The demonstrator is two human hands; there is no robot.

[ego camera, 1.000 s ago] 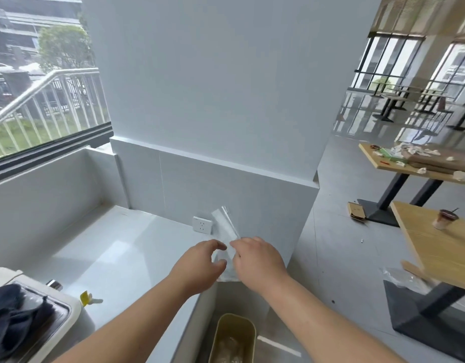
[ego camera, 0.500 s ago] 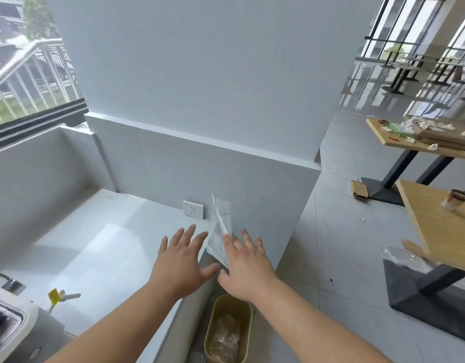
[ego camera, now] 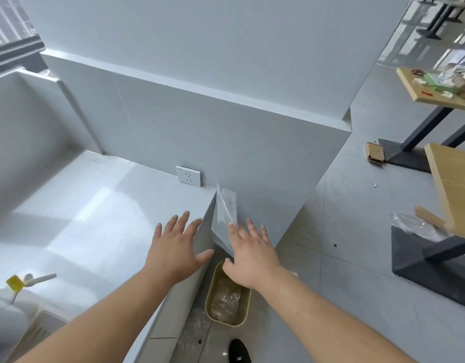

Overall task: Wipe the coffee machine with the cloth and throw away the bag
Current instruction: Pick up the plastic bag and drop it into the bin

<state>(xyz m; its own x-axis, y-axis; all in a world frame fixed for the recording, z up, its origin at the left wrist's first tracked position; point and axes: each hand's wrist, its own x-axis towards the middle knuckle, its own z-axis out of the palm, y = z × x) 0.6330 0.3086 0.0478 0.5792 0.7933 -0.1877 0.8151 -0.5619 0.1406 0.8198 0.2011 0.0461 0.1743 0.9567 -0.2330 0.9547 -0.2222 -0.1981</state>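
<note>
Looking down through the head camera, I see both hands spread flat with fingers straight, gripping nothing. My left hand (ego camera: pixel 176 247) is over the right-hand edge of the white bench (ego camera: pixel 82 218). My right hand (ego camera: pixel 252 258) is just beside it at 3 o'clock, past the bench edge and above the floor.

Between them, at 12 o'clock from the gap, the clear bag (ego camera: pixel 224 218) stands on edge in the air, tilted. Its lower corner runs behind my right index finger, and I cannot tell whether it touches that finger.

At 6 o'clock from the bag, on the floor against the side of the white bench, sits a yellowish bin (ego camera: pixel 209 294) with crumpled clear plastic inside. A wall socket (ego camera: pixel 188 175) sits at 11 o'clock from the bag, low on the wall. A small yellow-capped item (ego camera: pixel 15 282) lies on the white bench at 9 o'clock from my left forearm. A black shoe (ego camera: pixel 239 351) shows at 6 o'clock from the bin. A wooden bench (ego camera: pixel 456 184) on dark legs stands well apart at 3 o'clock.
</note>
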